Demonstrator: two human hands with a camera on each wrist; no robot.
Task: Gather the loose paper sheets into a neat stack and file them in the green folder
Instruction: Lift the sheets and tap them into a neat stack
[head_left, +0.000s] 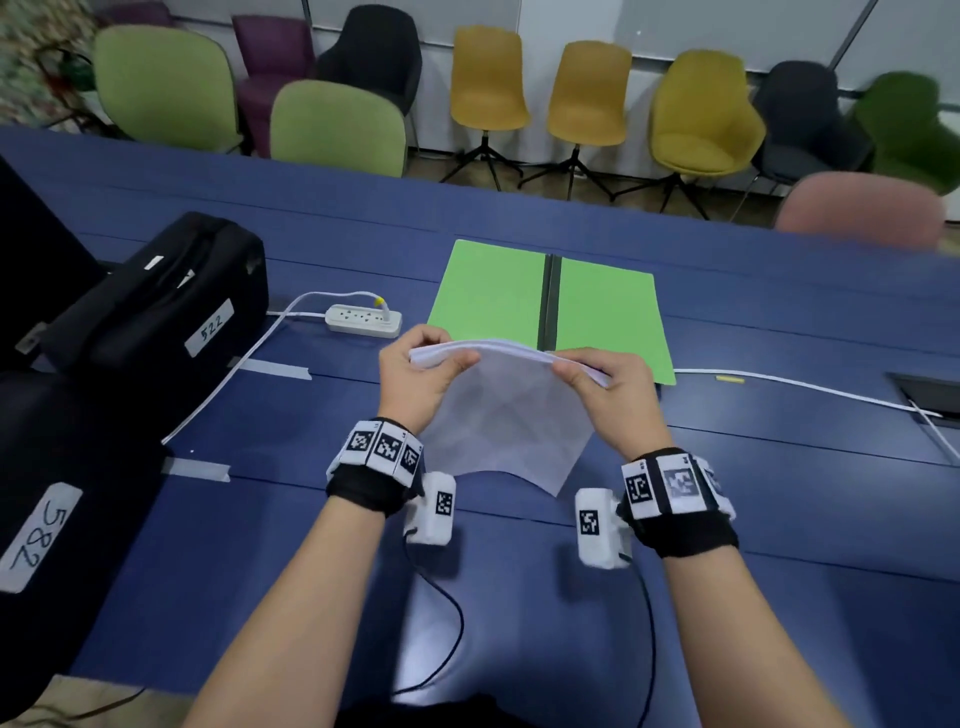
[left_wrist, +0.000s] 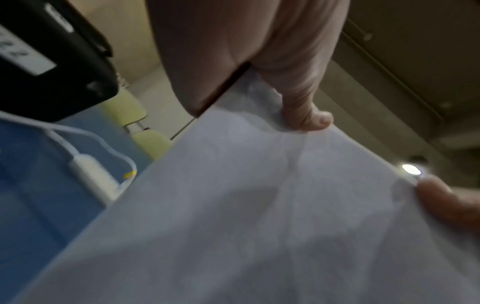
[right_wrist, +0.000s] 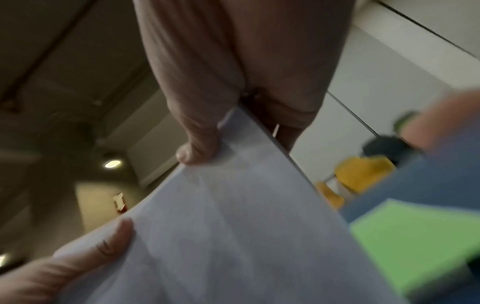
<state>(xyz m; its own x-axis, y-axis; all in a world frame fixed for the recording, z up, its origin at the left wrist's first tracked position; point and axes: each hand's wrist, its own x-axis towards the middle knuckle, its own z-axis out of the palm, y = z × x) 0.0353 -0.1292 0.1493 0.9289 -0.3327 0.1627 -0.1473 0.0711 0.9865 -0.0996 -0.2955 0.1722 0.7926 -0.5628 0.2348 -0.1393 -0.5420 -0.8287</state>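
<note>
Blue laminate covers the desk (head_left: 779, 519), which fills most of the head view from the lower edge up to the row of chairs (head_left: 488, 78) across the top of the frame. At the left edge stand black cases (head_left: 156, 301) with white handwritten labels. Centre and slightly right of the frame, the green folder (head_left: 550, 301) lies open and flat on the desk, its dark spine running down the middle.

Just below the folder in the frame, the paper stack (head_left: 504, 410) is held up off the desk, its top edge bowed upward and its lower corner hanging toward the desk. The left hand (head_left: 415, 379) grips the stack's upper left corner, thumb curled over the near face and fingers (head_left: 421, 335) wrapped behind. The right hand (head_left: 613, 384) pinches the upper right corner the same way, thumb on the near face. In the left wrist view the thumb (left_wrist: 306, 111) presses flat on the sheet; in the right wrist view the thumb (right_wrist: 200, 144) does likewise, with the folder a green patch at lower right.

A white power strip (head_left: 363, 319) lies on the desk left of the folder, its cable (head_left: 244, 358) trailing to the lower left.
</note>
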